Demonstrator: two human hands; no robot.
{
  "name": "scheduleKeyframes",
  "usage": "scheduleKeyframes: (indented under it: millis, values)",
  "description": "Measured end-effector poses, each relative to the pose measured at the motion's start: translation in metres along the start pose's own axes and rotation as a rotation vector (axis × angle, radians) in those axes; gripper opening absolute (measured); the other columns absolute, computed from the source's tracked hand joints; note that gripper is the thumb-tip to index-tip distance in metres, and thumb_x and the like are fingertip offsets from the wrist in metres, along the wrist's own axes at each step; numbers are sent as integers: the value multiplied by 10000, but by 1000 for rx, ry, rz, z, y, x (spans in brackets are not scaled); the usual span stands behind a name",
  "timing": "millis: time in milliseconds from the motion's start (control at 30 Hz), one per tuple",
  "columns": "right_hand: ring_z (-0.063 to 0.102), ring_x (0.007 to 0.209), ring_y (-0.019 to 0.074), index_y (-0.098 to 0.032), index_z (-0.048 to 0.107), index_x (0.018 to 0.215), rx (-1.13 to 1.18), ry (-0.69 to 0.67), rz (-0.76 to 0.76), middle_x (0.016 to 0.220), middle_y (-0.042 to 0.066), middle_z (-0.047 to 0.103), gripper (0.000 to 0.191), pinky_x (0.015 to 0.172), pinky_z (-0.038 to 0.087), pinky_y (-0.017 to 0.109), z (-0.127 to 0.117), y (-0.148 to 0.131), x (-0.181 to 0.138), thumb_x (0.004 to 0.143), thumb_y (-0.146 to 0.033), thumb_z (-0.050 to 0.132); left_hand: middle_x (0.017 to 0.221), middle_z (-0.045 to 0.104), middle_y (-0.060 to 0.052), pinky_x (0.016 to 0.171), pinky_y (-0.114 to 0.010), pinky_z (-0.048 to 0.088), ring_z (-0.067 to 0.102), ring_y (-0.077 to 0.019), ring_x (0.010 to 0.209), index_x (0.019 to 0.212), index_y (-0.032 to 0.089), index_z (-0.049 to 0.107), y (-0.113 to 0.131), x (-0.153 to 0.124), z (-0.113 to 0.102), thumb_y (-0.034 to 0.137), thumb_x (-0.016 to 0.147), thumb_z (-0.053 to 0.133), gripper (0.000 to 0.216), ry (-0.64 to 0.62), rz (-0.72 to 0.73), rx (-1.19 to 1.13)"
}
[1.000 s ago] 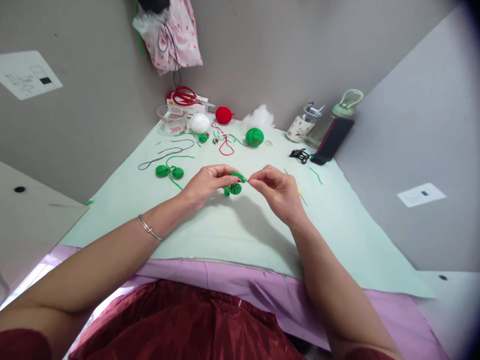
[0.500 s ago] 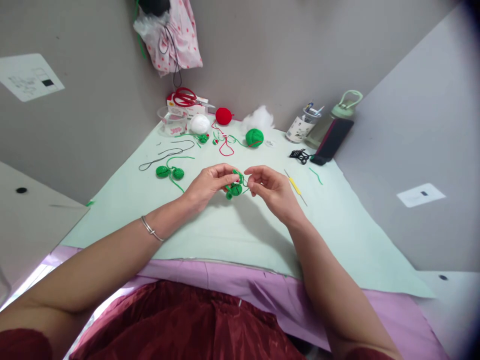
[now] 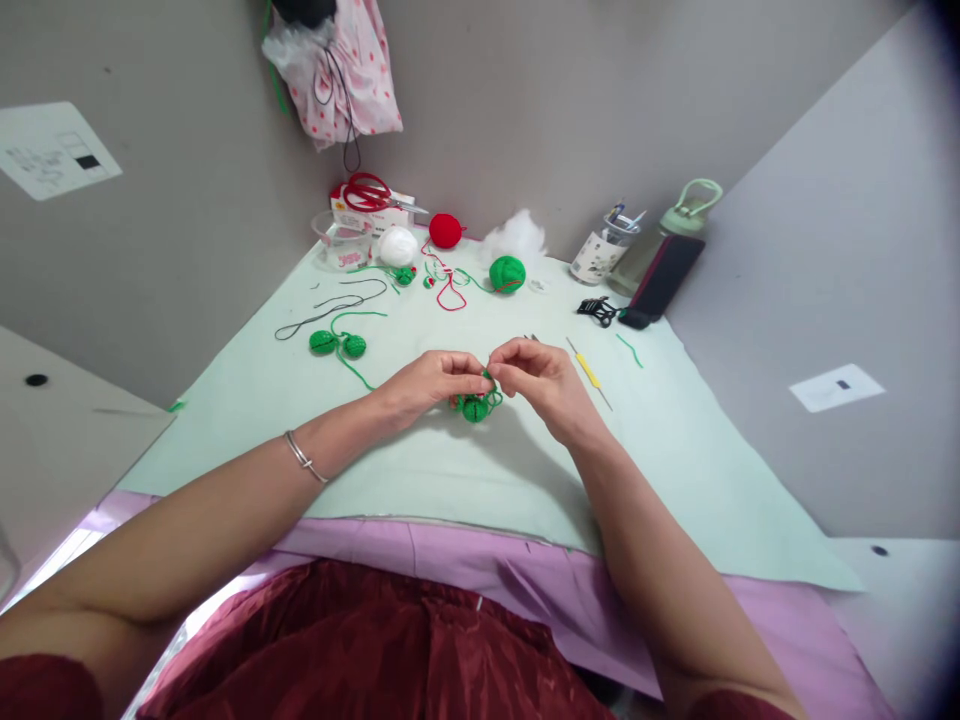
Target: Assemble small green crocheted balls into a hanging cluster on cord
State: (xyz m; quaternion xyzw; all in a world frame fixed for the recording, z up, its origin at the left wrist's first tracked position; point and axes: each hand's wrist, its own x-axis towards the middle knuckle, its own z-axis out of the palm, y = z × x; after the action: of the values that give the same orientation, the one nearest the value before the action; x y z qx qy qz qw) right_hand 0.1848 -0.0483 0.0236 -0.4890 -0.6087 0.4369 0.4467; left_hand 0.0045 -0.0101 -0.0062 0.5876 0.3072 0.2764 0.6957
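My left hand [image 3: 427, 385] and my right hand [image 3: 541, 382] meet over the middle of the pale green mat [image 3: 420, 470]. Both pinch a small green crocheted piece [image 3: 475, 407] with loose green yarn; the fingertips touch just above it. A silver bracelet [image 3: 301, 456] sits on my left wrist. A yellow-handled crochet hook [image 3: 589, 372] lies on the mat just right of my right hand. Two more green crocheted pieces [image 3: 337, 344] joined by yarn lie to the left.
At the back stand a red yarn ball [image 3: 445, 230], a green yarn ball [image 3: 507, 273], a white ball [image 3: 397, 246], white stuffing [image 3: 516, 236], red scissors [image 3: 369, 191], a clear tub [image 3: 342, 241], a pen cup [image 3: 604, 252], a bottle [image 3: 679, 230] and a black clip [image 3: 600, 310]. Grey walls close in on three sides.
Both hands have come together and dropped toward me with the green piece. The right hand moved left, which uncovered the crochet hook on the mat.
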Motion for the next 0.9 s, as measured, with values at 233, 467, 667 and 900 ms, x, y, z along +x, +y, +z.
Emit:
scheduleKeyframes:
  millis: [233,467,667,900]
  values:
    - [378,526,71,-186,646,722,221,172,103,656,-30,564,128,506,318,238,3,7,6,715,-295,713,726,610,2,661,-275,402,516,-104,641,772,159,652,7,-2,2,369,694,773,254,2,-45,-111]
    - [433,564,84,-182,667,747,85,74,38,659,-27,561,204,542,354,251,5,7,3,708,-352,772,702,587,-3,643,-266,413,508,-105,628,757,153,657,1,0,-2,437,716,765,307,9,-22,-99]
    - [346,518,63,-182,624,665,291,206,161,638,-33,540,262,484,282,237,12,14,11,612,-366,803,662,551,12,604,-262,378,478,-96,596,712,157,620,1,3,-2,450,704,780,335,17,-20,-85]
    - [354,524,57,-171,637,665,323,293,170,644,-27,561,231,464,264,221,14,25,17,593,-328,789,645,557,14,580,-258,347,468,-92,576,713,158,621,-3,3,-1,434,697,775,316,41,-15,-49]
